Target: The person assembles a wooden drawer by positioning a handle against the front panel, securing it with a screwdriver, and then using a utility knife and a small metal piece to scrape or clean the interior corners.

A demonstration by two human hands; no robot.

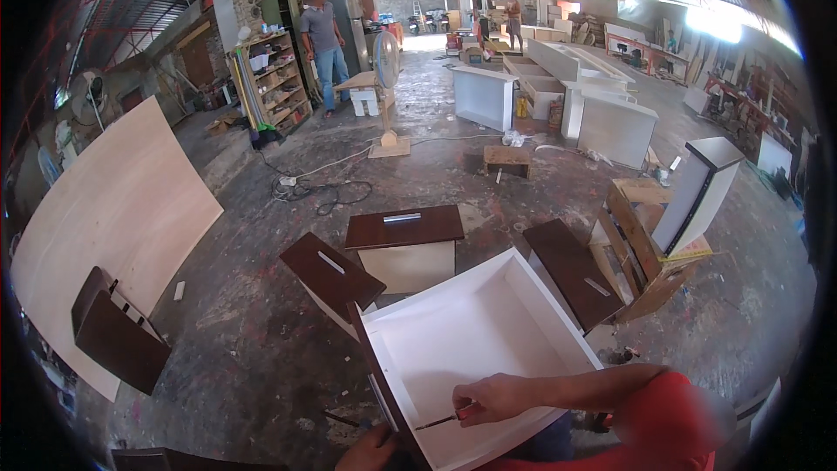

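Drawer [493, 323], open side up, sits near centre. Inside it, the right hand [499, 394] has its fingers clamped on a screwdriver [446, 419]; by the dark front [373, 353], I cannot tell how the left hand's [370, 451] fingers stand. Sideways pressure might slip the tip, scratching white panelling. Right, 1 wooden crate [643, 286] bears a white-sided box [684, 208].

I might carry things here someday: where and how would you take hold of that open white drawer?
Probably grip the white drawer by its far side wall, coming from above, inside and out: the open top faces up, that wall looks thin, and it is away from the right hand and its screwdriver.
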